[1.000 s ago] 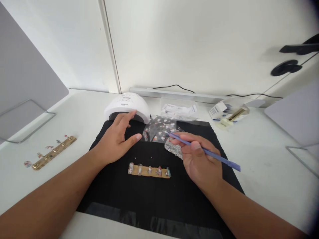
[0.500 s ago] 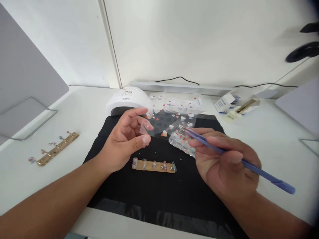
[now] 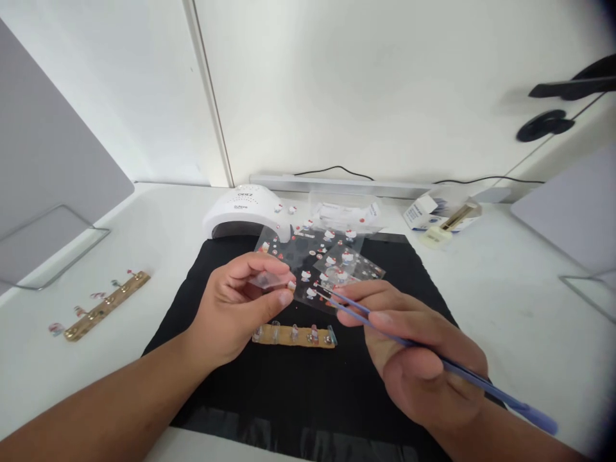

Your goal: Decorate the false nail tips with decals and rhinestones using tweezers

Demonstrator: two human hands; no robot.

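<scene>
My left hand (image 3: pixel 235 298) is closed, thumb and fingers pinching a clear sticker sheet (image 3: pixel 308 276) printed with white cats and red bows. My right hand (image 3: pixel 423 350) holds blue tweezers (image 3: pixel 385 327) like a pen. Their metal tips are slightly apart in front of the sheet, to the right of my left fingertips. I cannot tell whether a sticker is between the tips. Below my hands, a tan strip (image 3: pixel 301 338) bears several clear, decorated nail tips on the black mat (image 3: pixel 289 391).
A white nail lamp (image 3: pixel 243 208) stands behind the mat. Off to the left is a second strip (image 3: pixel 103 308) with several decorated nail tips. Small boxes (image 3: pixel 423 212) sit at the back right. Metal wire stands (image 3: pixel 84 247) are at the sides.
My left fingers have closed together on the sheet, which is lower in view. My right hand has brought the tweezers left and down, nearer my left fingertips. The view has shifted somewhat.
</scene>
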